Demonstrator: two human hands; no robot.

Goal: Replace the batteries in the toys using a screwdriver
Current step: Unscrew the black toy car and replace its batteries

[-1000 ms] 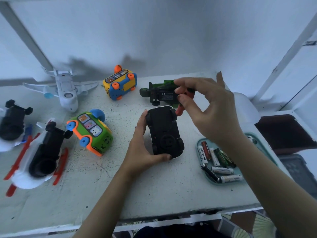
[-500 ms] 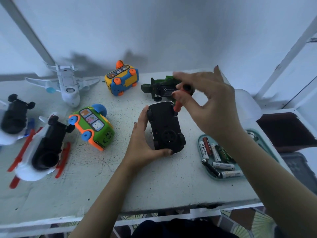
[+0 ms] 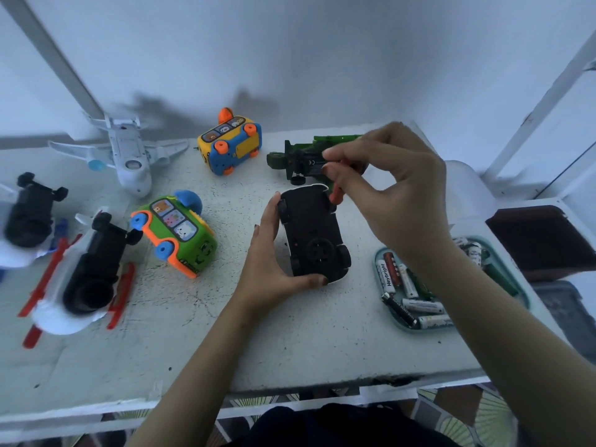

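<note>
Pale wall behind, a speckled white tabletop (image 3: 290, 343) in front, toys strewn across it; the black toy car (image 3: 311, 233) lies belly-up at its middle, with the left hand (image 3: 267, 269) curled round its left flank and the thumb hooked on its near end; the right hand (image 3: 393, 195) pinches the orange-handled screwdriver (image 3: 337, 196) between thumb and fingertips, over the car's far right corner; the tip is hidden, so I cannot tell whether it sits in a screw. The step looks like working a cover screw; to do it well, the shaft should stand square to the underside, with steady downward pressure so the tip does not slip, while the left hand stops the car from turning; a loosened screw wants catching before it rolls off. Spare batteries (image 3: 419, 306) wait in the teal tray (image 3: 429, 329) at the near right.
</note>
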